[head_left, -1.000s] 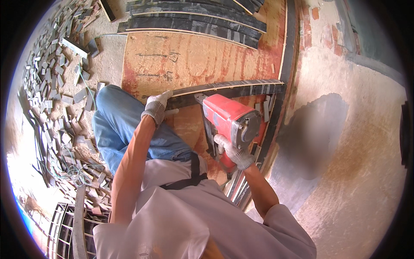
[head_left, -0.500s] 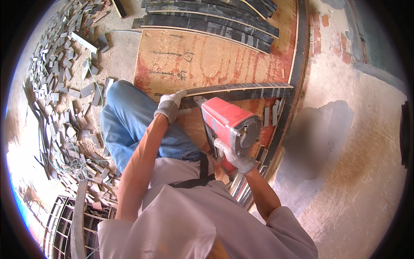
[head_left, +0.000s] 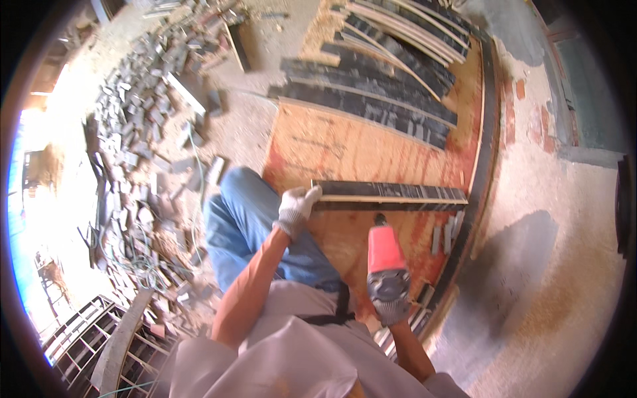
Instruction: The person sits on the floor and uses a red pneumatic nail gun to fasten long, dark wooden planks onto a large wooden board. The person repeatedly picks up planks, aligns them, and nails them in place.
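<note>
A dark wooden strip (head_left: 391, 190) with a pale edge lies across the plywood panel (head_left: 318, 142) in front of me. My gloved left hand (head_left: 298, 205) grips its left end, the thumb laid along it. Its right end reaches the dark edging of the panel. My gloved right hand (head_left: 391, 310) is wrapped round the grip of a red nail gun (head_left: 386, 251), partly hidden behind the tool's body. The nail gun's nose points away from me, just short of the strip and apart from it. Several short offcuts (head_left: 446, 233) stand near the strip's right end.
Dark curved planks (head_left: 371, 99) are stacked at the far end of the panel. Loose wood blocks (head_left: 142, 126) cover the floor at left, with a thin green hose (head_left: 196, 149) among them. A slatted frame (head_left: 73, 338) sits at lower left. A worn wall surface (head_left: 524, 192) borders the right.
The nail gun has drawn back from the strip's left end, and its nose has swung to point away from me. My left hand still holds that end. The whole view has shifted.
</note>
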{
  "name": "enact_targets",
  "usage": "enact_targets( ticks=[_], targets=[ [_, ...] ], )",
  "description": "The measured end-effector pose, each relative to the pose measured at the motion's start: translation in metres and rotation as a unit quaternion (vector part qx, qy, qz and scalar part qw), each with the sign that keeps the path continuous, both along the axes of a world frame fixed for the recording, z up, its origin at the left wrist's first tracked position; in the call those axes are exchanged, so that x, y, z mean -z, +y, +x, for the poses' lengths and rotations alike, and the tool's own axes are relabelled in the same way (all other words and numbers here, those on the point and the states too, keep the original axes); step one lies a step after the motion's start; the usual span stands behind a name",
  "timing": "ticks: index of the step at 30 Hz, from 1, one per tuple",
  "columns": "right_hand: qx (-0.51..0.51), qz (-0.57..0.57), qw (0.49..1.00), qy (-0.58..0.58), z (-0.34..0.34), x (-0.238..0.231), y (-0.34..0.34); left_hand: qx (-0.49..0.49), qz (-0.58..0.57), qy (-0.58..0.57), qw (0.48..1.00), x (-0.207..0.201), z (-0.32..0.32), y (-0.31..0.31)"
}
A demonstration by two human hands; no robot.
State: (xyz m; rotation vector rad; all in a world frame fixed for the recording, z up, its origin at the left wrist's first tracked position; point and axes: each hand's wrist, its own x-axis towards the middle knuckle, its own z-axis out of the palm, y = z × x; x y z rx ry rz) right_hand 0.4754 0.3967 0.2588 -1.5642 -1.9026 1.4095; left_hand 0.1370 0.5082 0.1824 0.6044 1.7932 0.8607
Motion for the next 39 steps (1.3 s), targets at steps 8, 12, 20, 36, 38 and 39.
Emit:
enact_targets(
  ticks=[8,12,20,36,38,39],
  targets=[
    [0.053,0.101,0.958,-0.263,-0.072,0.002,0.016,-0.261,0.147,-0.311,0.902,-0.044,-0.138,-0.01],
    [0.089,0.001,0.967,-0.239,-0.082,0.01,0.024,-0.241,0.271,-0.467,0.807,-0.024,-0.202,0.014],
    [0.112,0.288,0.93,-0.2,-0.034,0.021,0.18,0.027,0.202,0.253,0.946,0.034,-0.221,0.095],
    [0.388,0.198,0.9,-0.009,-0.001,0.136,0.33,-0.053,0.263,0.012,0.963,0.045,-0.16,0.153],
    [0.395,0.213,0.881,0.147,0.003,0.141,0.294,-0.045,0.293,0.034,0.955,0.055,-0.17,0.113],
    [0.407,0.18,0.878,0.178,0.004,0.131,0.274,-0.032,0.253,0.084,0.963,0.045,-0.16,0.09]
  ],
)
